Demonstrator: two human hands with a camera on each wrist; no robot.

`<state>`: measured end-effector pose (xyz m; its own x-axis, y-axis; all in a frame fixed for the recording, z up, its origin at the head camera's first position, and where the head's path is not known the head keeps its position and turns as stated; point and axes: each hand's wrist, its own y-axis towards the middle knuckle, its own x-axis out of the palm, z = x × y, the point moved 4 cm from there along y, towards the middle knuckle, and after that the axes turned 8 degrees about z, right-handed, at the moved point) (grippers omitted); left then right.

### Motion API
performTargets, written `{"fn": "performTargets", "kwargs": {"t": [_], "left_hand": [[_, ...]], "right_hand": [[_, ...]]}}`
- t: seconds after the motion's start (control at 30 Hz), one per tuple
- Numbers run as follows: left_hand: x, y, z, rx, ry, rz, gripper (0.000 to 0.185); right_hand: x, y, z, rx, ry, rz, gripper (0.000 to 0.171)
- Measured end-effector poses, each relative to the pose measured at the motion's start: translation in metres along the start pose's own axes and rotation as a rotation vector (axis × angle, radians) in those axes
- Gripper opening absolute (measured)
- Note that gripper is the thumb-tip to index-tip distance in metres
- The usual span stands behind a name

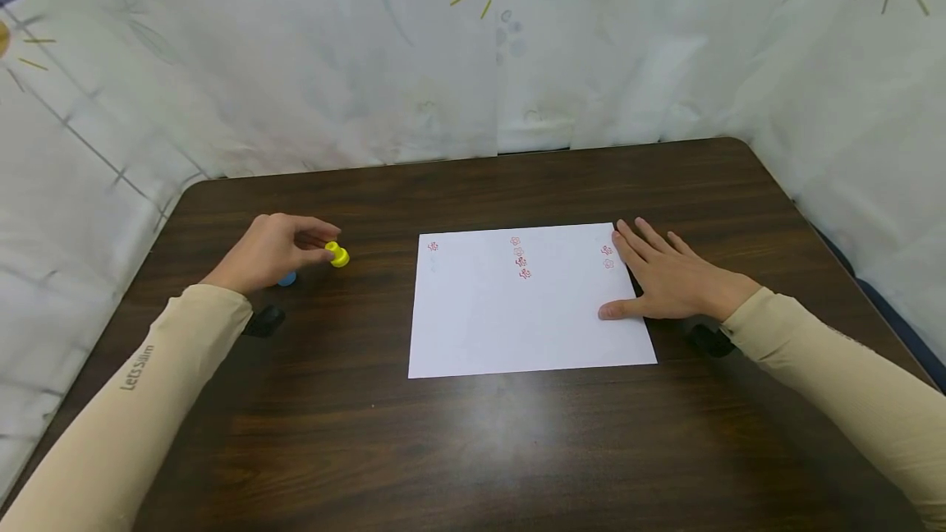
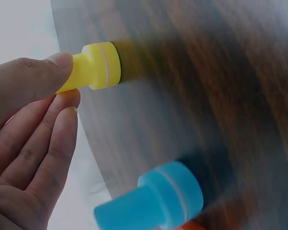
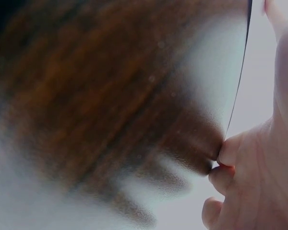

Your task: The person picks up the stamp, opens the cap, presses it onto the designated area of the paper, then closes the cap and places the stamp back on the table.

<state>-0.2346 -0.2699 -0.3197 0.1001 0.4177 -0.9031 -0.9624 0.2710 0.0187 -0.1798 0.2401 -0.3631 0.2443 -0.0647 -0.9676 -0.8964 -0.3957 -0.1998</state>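
Observation:
Between thumb and fingertips my left hand (image 1: 275, 246) pinches a yellow stamp (image 1: 337, 254) at the left of the table. In the left wrist view the yellow stamp (image 2: 104, 66) has its wide end close over the wood. A blue stamp (image 2: 151, 199) stands beside it, mostly behind the hand in the head view. My right hand (image 1: 668, 273) lies flat with spread fingers on the right edge of a white sheet of paper (image 1: 473, 318). Small red prints (image 1: 521, 261) form a column at the sheet's top middle, with others near both top corners.
A bit of an orange-red thing (image 2: 192, 225) shows behind the blue stamp. The dark wooden table (image 1: 355, 433) reaches back to a white patterned curtain (image 1: 332, 64), which also hangs along both sides.

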Motion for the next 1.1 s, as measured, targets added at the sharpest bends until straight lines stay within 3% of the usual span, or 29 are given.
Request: {"fn": "performTargets", "kwargs": {"t": [0.2, 0.47, 0.8, 1.1], "left_hand": [[0.006, -0.001, 0.005, 0.018, -0.019, 0.003, 0.039], [0.015, -0.003, 0.010, -0.005, -0.036, -0.009, 0.041], [0.027, -0.007, 0.016, -0.022, 0.007, -0.003, 0.040], [0.028, -0.016, 0.016, -0.093, -0.088, 0.080, 0.042]], "right_hand": [[0.000, 0.000, -0.001, 0.002, -0.001, -0.002, 0.125], [-0.001, -0.001, -0.002, 0.009, 0.005, -0.006, 0.125], [-0.002, -0.002, -0.003, 0.016, 0.014, -0.010, 0.125], [-0.003, -0.002, -0.005, 0.012, 0.006, -0.008, 0.125]]}}
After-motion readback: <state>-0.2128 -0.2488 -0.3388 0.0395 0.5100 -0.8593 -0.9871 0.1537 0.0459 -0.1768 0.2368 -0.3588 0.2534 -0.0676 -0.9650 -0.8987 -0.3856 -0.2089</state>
